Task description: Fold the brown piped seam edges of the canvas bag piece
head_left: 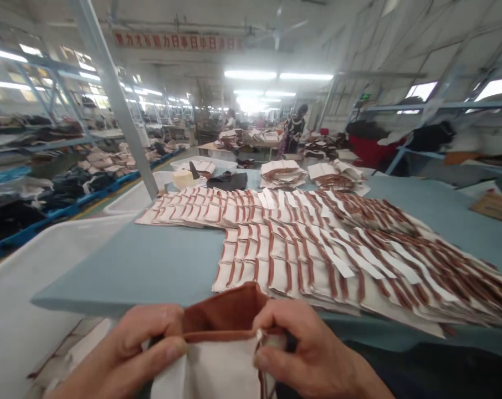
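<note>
A cream fabric piece with a brown lining (221, 360), pouch-like in shape, is stretched between my hands at the bottom centre. My left hand (147, 343) pinches its left upper edge between thumb and fingers. On the other side, my right hand (301, 343) grips the right upper edge, thumb in front. The brown inner side shows above the cream front, and its lower part runs out of view. Just beyond lie overlapping rows of similar cream and brown fabric pieces (259, 260), some with white strips (367, 257) across them.
The blue-green table (151, 271) carries the rows, with two stacks of cream pieces (282, 174) behind. Dark cloth (228, 180) and a yellowish roll (184, 178) sit at the far left. A white bin (68, 260) stands left, near a slanted metal post (118, 100). A person (293, 130) stands farther back.
</note>
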The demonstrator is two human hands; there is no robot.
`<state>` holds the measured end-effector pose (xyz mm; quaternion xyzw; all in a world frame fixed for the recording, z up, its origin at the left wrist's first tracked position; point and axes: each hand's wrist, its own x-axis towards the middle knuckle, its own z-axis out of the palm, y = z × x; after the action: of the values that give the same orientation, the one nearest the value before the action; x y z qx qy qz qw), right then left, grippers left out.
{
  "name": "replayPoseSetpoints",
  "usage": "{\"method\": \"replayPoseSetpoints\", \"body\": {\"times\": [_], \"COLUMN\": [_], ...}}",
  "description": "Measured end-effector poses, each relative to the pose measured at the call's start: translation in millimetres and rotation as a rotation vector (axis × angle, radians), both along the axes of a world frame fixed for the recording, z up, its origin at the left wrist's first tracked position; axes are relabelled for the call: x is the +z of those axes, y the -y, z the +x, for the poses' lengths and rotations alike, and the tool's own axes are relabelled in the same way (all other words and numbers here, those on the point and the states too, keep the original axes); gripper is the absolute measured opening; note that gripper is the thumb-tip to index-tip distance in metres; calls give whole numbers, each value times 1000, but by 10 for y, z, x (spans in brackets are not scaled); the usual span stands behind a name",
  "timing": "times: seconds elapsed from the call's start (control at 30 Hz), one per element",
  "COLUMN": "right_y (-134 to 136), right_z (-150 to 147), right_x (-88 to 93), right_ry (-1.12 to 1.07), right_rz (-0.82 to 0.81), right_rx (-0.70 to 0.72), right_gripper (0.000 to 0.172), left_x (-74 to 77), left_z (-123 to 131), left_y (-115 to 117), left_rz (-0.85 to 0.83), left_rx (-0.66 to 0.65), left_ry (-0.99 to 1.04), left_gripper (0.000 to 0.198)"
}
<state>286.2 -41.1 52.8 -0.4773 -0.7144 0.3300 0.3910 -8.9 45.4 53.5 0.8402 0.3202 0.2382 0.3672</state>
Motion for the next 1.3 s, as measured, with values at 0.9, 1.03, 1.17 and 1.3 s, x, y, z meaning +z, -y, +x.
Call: {"method": "replayPoseSetpoints", "body": {"times": [0.9, 1.03, 1.17, 1.3], "right_y": [-72, -92, -149, -216], "right_z": [-97, -5, 101, 193], "right_x": [397, 219, -25, -254], "right_ry": [17, -6, -113, -173], "right_rz": [-120, -194, -234, -181], "right_rx": [252, 237, 209, 211], "right_gripper": [37, 36, 36, 33], "left_x": [393, 249, 124, 85], "left_z": [698, 795, 843, 882], "left_y": [241, 224, 184, 99], "left_rz": [37, 12, 10, -53], "left_rx": [-316, -347, -338, -343], "left_ry": [-68, -109, -198, -225], "left_gripper": [22, 21, 25, 26]}}
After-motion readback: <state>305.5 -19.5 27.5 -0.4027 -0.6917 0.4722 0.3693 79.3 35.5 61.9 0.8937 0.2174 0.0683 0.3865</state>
